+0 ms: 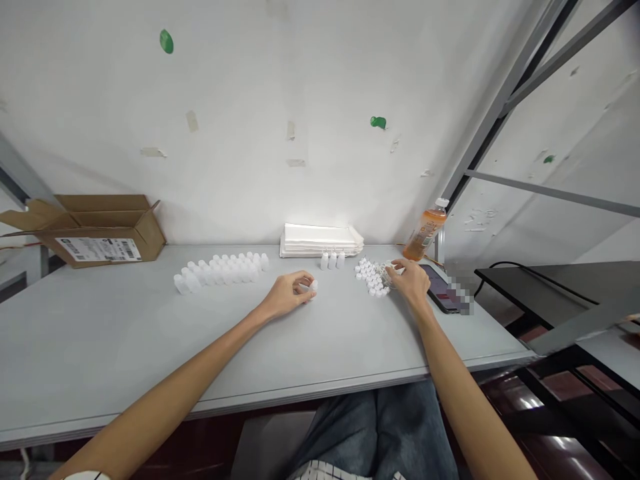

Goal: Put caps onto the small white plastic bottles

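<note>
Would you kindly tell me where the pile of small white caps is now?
In the head view, the pile of small white caps lies right of centre on the grey table, between the three upright bottles and the right hand.

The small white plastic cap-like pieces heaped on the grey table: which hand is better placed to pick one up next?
Probably the right hand: it is right at the edge of the cap-like pieces. The left hand is farther off and holds a small translucent white plastic bottle.
</note>
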`<state>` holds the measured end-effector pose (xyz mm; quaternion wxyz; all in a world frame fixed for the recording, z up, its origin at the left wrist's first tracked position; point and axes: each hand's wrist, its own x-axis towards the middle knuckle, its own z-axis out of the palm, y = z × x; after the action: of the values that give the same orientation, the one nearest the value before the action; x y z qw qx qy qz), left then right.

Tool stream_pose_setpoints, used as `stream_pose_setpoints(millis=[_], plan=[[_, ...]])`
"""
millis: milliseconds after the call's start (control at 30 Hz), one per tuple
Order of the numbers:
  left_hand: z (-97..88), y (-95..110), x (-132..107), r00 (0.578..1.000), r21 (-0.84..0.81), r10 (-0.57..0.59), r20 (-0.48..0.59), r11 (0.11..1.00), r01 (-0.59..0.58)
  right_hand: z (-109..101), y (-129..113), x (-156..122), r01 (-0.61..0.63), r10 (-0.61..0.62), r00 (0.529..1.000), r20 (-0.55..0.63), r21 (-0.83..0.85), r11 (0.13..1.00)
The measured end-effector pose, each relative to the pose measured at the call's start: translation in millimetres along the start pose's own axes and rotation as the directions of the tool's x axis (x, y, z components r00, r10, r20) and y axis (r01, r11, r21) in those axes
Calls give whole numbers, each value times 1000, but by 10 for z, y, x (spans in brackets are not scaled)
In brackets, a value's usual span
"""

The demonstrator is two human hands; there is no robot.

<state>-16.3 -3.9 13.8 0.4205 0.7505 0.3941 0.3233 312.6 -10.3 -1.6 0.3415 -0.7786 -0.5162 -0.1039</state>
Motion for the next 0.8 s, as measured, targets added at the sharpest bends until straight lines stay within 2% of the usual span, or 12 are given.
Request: stream_pose_setpoints(millis=[167,267,400,633,700,800], plan=[[40,10,-22,1000,63,17,2,998,-17,17,6,-3,-43,50,993,105,-62,997],[46,20,-28,1000,93,24,2,995,-24,22,-22,-18,-74,82,991,110,-72,995],[47,10,-29,1000,110,24,1,994,-24,5,-45,-28,-94,94,995,43,-12,995],[74,-20,-20,998,116,59,-28,992,-55,-51,-84,-22,-182,194,979,-63,164,970],[83,-20,-18,997,128,56,-45,991,-49,-66,-104,-17,-168,198,975,-102,245,955],[94,-7,-22,996,127,63,-56,990,-55,-92,-184,-23,-65,137,979,-150,406,912]])
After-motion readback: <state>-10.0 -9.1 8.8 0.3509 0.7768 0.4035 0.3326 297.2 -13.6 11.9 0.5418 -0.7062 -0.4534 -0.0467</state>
